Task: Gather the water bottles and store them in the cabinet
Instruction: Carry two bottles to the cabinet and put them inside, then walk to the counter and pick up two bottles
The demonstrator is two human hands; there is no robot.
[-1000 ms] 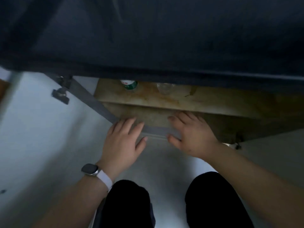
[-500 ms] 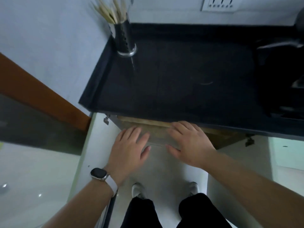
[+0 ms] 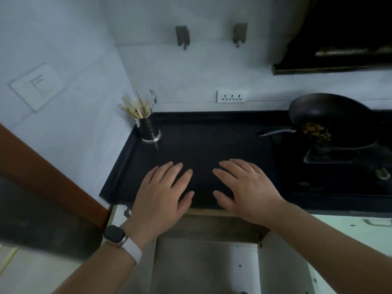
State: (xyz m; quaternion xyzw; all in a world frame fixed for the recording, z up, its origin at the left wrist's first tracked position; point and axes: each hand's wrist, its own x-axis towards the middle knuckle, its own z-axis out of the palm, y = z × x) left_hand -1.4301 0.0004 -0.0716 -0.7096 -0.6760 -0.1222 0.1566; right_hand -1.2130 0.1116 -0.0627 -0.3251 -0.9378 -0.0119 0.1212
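Note:
My left hand (image 3: 162, 196), with a watch on its wrist, and my right hand (image 3: 247, 192) are held flat, palms down, over the front of the black countertop (image 3: 201, 141). Both hands are empty with fingers spread. Below the counter edge the cabinet (image 3: 212, 228) stands open, its white doors (image 3: 282, 266) swung out toward me. No water bottle shows in this view; the inside of the cabinet is hidden under the counter.
A metal holder with chopsticks (image 3: 146, 126) stands at the counter's back left corner. A black wok (image 3: 331, 119) with food sits on the stove at the right. A wall socket (image 3: 232, 96) and two hooks are on the tiled wall.
The view has risen from inside the cabinet, where bottles showed on a shelf, up to the countertop. Both hands lifted from the cabinet's front edge to above the counter.

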